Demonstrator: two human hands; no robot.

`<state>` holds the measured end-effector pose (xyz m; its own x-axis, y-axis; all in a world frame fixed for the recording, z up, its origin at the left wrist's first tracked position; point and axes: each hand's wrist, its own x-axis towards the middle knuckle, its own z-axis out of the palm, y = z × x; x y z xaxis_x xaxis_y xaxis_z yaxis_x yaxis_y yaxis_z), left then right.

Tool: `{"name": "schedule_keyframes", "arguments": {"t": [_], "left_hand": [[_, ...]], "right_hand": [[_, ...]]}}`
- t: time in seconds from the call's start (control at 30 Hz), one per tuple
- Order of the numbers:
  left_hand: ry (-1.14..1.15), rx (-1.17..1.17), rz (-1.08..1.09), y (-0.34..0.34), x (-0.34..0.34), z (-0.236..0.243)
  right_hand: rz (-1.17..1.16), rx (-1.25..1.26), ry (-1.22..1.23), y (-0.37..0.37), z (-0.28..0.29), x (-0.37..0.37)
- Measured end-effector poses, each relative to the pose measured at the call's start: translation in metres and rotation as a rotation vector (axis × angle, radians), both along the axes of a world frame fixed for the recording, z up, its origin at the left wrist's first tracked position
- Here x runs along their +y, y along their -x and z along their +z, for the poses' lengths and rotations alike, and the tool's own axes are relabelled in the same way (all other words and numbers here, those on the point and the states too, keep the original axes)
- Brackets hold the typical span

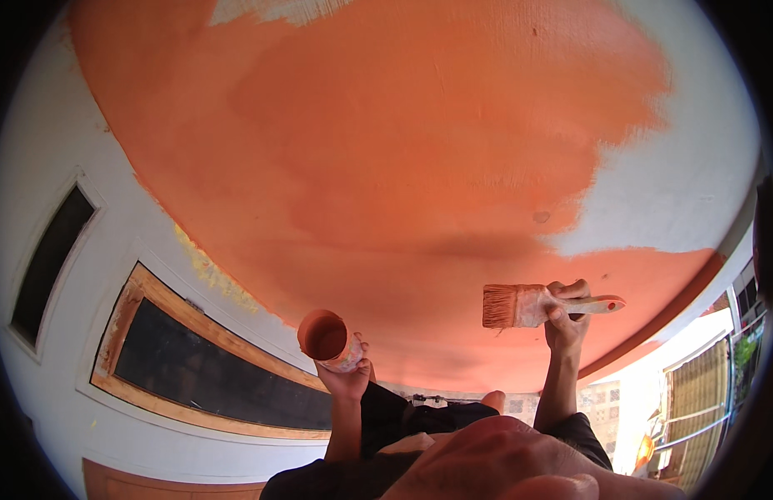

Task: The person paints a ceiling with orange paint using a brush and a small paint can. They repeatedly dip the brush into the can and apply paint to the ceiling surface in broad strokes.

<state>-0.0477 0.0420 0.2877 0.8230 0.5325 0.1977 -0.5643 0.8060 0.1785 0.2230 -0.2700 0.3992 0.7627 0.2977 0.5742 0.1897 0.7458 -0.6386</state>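
Note:
My left hand (348,379) is closed round a paint cup (346,357), its outside smeared with paint. The cup's mouth faces the camera and shows a reddish-orange inside; how much paint it holds I cannot tell. To the right, my right hand (568,323) grips a wide paintbrush (530,307) by its pale handle. The bristles are coated orange and point left, toward the cup but apart from it. Both hands show against a broad surface (386,158) covered mostly in orange paint. Whether the bristles touch that surface I cannot tell.
White unpainted areas (670,183) lie along the surface's right side. A pale wall (61,275) at left has a wood-framed dark window (220,358) and a narrow dark opening (53,267). A reddish-brown edge (653,321) borders the right; a bright outdoor area (695,375) lies beyond.

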Motion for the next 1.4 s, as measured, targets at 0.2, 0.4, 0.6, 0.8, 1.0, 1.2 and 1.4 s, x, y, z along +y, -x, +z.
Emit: {"name": "schedule_keyframes", "arguments": {"t": [0.2,0.4,0.6,0.8,1.0,1.2,1.4], "left_hand": [[0.055,0.032,-0.045,-0.002,-0.003,0.003],[0.065,0.014,-0.088,-0.016,-0.008,0.007],[0.072,0.015,-0.116,-0.026,-0.004,0.002],[0.084,0.006,-0.121,-0.028,0.002,0.005],[0.071,0.005,-0.093,-0.028,0.003,0.005],[0.079,0.019,-0.07,-0.022,0.011,0.001],[0.082,-0.021,-0.084,-0.02,0.014,-0.004]], "right_hand": [[-0.035,-0.016,-0.039,0.003,0.001,0.002],[0.004,-0.006,-0.007,0.003,0.006,0.012],[0.013,0.009,0.035,0.006,0.011,0.021],[0.036,-0.045,0.01,0.006,0.013,0.028],[0.043,-0.027,0.012,0.005,0.013,0.036],[0.071,-0.039,0.034,0.007,0.013,0.045],[0.059,-0.032,0.063,0.007,0.012,0.047]]}}
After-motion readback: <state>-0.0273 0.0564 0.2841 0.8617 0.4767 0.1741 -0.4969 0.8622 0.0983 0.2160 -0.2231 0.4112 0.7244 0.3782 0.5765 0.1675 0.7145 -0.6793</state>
